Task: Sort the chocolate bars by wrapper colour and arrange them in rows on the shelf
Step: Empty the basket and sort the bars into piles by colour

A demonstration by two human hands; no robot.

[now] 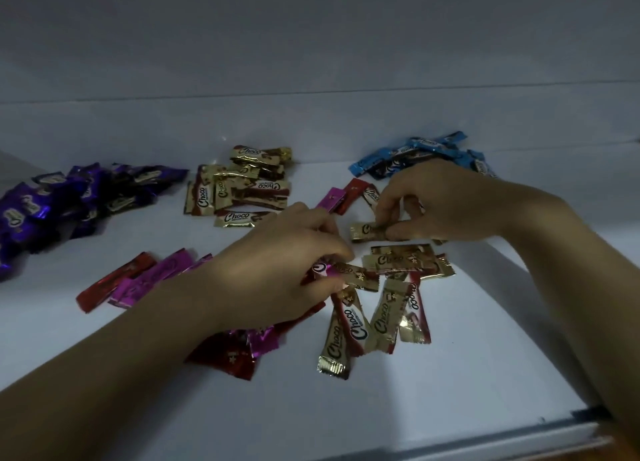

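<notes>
Small chocolate bars lie in colour groups on the white shelf (346,408). A purple pile (62,204) is at far left, a gold pile (242,187) at back centre, a blue pile (426,155) at back right. Several loose gold bars (381,318) lie in the middle. My left hand (277,270) reaches over magenta and red bars (138,277) and pinches a magenta bar (327,270) at its fingertips. My right hand (443,204) pinches a gold bar (363,231) by its end. More red and magenta bars (239,353) lie under my left forearm.
A magenta and a red bar (346,195) lie between the gold pile and my right hand. The shelf's back wall (311,45) rises behind the piles. The shelf's front edge (485,440) runs along the bottom right.
</notes>
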